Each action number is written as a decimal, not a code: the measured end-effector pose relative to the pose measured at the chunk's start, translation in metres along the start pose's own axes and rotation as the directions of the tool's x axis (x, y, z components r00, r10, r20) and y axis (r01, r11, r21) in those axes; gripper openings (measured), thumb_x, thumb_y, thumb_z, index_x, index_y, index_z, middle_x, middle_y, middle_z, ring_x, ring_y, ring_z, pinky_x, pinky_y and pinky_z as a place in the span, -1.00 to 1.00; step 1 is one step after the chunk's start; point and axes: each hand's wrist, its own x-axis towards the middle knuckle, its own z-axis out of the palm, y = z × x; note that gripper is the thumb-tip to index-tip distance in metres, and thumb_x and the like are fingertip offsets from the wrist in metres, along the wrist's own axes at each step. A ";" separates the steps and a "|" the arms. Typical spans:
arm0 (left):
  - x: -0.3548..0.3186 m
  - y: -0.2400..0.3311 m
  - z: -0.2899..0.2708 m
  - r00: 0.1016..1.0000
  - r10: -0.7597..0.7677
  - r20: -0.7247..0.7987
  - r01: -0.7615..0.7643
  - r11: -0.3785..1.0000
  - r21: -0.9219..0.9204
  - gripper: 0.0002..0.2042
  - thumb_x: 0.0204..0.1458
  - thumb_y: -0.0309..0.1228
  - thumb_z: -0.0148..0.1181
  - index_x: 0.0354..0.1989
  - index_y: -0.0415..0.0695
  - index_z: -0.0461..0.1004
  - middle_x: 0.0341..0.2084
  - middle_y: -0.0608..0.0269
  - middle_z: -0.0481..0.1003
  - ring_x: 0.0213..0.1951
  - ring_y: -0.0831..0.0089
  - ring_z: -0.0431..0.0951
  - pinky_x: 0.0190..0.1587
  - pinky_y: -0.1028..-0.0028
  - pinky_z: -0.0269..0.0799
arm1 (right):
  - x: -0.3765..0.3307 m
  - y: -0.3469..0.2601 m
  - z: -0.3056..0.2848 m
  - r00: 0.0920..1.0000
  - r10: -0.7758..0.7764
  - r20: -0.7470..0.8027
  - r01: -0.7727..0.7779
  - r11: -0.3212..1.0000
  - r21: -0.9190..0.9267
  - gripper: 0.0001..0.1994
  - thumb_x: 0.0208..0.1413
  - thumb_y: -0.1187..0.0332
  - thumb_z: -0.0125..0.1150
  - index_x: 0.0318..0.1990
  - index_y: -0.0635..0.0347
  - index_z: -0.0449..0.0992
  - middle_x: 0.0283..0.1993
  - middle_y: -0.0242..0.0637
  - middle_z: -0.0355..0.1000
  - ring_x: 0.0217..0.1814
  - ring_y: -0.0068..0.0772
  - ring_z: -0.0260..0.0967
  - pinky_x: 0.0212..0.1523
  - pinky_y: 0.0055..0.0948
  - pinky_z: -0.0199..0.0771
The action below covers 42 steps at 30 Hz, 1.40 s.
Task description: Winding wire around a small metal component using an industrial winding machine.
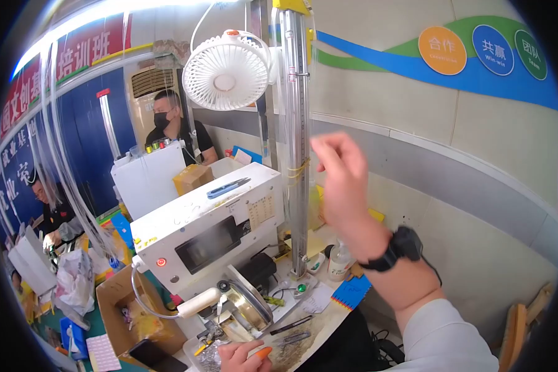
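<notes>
My right hand [344, 177] is raised beside the upright metal column [297, 149], its fingers curled together. Whatever lies in its pinch, if anything, is too small to make out. A black band [395, 249] circles that wrist. Low at the front edge is my left hand [245, 358], fingers bent, with an orange cover on one fingertip. It rests by a clear tray [195, 348] of small parts. Just beyond it stands a round metal wheel [249, 305] on a white machine [208, 217]. Black tweezers [291, 325] and metal tweezers [293, 338] lie on the worktop nearby.
A white fan [226, 73] hangs by the column. Left of the machine is an open cardboard box [110, 296], with a dark phone [157, 356] near it. A clear bottle [340, 260] and blue card [352, 291] sit at right. Two people [183, 131] work at other stations.
</notes>
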 end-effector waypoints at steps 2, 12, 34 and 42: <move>0.006 0.007 0.001 1.000 -0.016 -0.004 0.015 1.000 -0.024 -0.73 -0.08 -0.47 0.39 -0.14 0.02 0.68 -0.06 0.19 0.63 -0.05 0.18 0.58 0.06 0.18 0.39 | -0.040 -0.012 -0.001 0.975 0.223 -0.026 -0.198 0.912 0.360 -0.91 0.41 0.33 0.18 -0.07 0.09 0.45 -0.30 -0.47 0.42 -0.37 -0.54 0.33 -0.32 -0.53 0.32; 0.016 0.004 -0.012 1.000 -0.010 0.019 0.011 0.998 -0.058 -0.78 -0.04 -0.50 0.38 -0.18 -0.02 0.65 -0.10 0.14 0.64 -0.12 0.15 0.60 0.01 0.20 0.38 | -0.170 0.071 -0.038 0.526 0.844 0.107 -0.642 0.312 0.700 -0.98 0.46 0.33 0.08 -0.09 -0.03 0.41 -0.49 -0.60 0.11 -0.58 -0.67 -0.03 -0.57 -0.56 -0.05; 0.019 0.006 -0.006 0.994 0.006 0.105 -0.005 1.000 -0.015 -0.69 0.08 -0.51 0.31 0.03 -0.09 0.62 -0.16 0.11 0.63 -0.19 0.23 0.60 -0.06 0.24 0.39 | -0.236 0.102 0.005 0.476 0.855 0.206 -0.627 0.166 0.761 -0.93 0.38 0.44 0.10 -0.20 0.01 0.42 -0.56 -0.61 0.05 -0.65 -0.69 -0.14 -0.64 -0.53 -0.16; 0.035 0.003 0.002 0.642 -0.658 0.393 0.637 0.172 -0.752 -0.35 0.35 -0.24 0.06 0.52 -0.20 -0.02 -0.24 -0.10 0.56 -0.52 0.36 0.54 -0.47 0.52 0.48 | -0.248 0.108 0.028 0.585 0.626 0.515 -0.779 0.611 0.141 -0.86 0.38 0.37 0.25 -0.02 0.19 0.62 -0.25 -0.51 0.54 -0.13 -0.66 0.45 0.01 -0.51 0.47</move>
